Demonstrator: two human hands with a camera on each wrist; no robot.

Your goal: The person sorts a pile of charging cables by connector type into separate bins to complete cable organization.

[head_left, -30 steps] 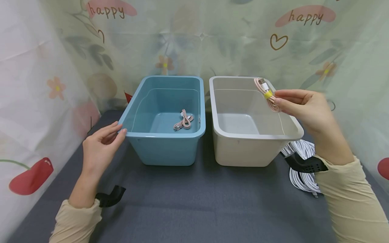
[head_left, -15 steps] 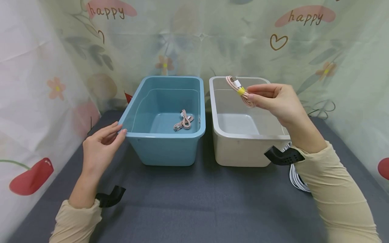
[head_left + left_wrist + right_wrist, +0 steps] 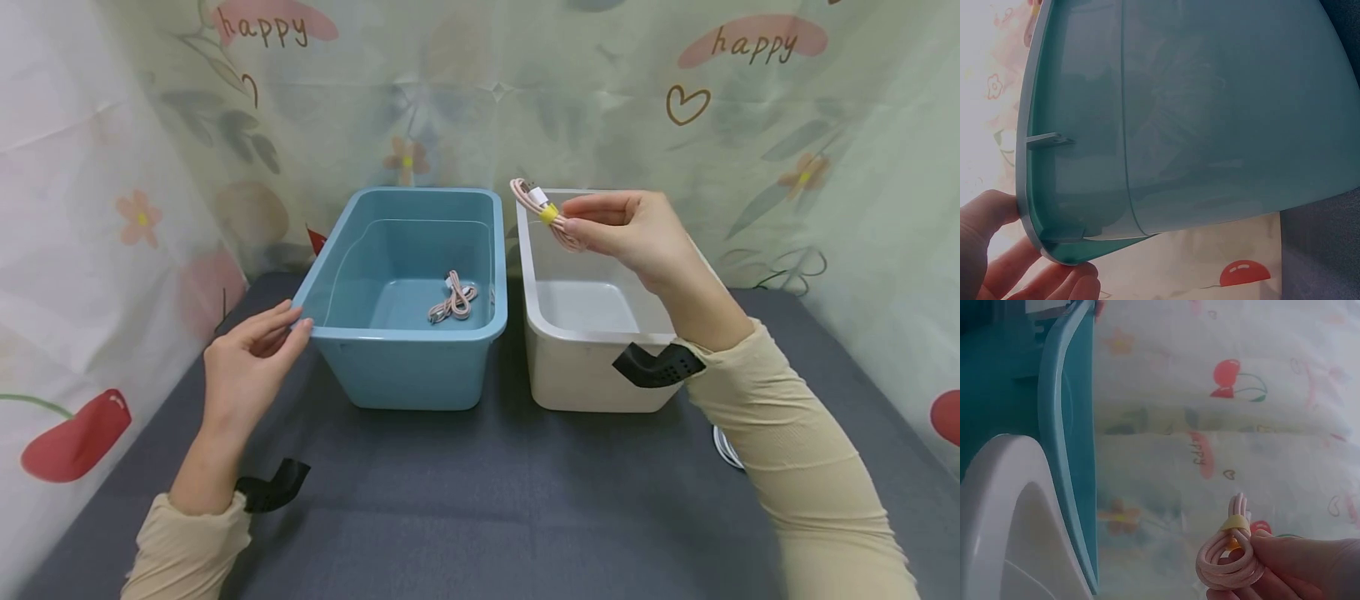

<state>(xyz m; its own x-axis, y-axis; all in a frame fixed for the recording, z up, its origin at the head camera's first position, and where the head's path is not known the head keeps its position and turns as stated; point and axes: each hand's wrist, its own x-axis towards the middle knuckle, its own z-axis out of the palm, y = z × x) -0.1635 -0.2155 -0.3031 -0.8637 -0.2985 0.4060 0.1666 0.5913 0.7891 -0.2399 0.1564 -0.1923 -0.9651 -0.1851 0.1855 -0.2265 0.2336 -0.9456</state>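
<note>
My right hand (image 3: pixel 637 237) pinches a pink USB charging cable (image 3: pixel 546 212), folded up and bound with a yellow tie, above the left rim of the cream bin (image 3: pixel 588 375). Its looped end faces the camera in the right wrist view, between thumb and fingers. My left hand (image 3: pixel 243 367) grips the near left corner of the blue bin (image 3: pixel 405 367). Thumb (image 3: pixel 997 209) and fingers lie on either side of the rim in the left wrist view. Inside the blue bin, a second pink cable (image 3: pixel 457 298) lies on the floor near the right wall.
Both bins stand side by side on a dark grey cloth (image 3: pixel 450 517), with a narrow gap between them. A coiled white cable (image 3: pixel 726 450) lies at the right, mostly hidden by my sleeve. A printed curtain (image 3: pixel 465 100) closes off the back and sides.
My right hand has carried the pink cable leftward and slightly up, from the cream bin's right side to its left rim. The left hand and both bins have not moved.
</note>
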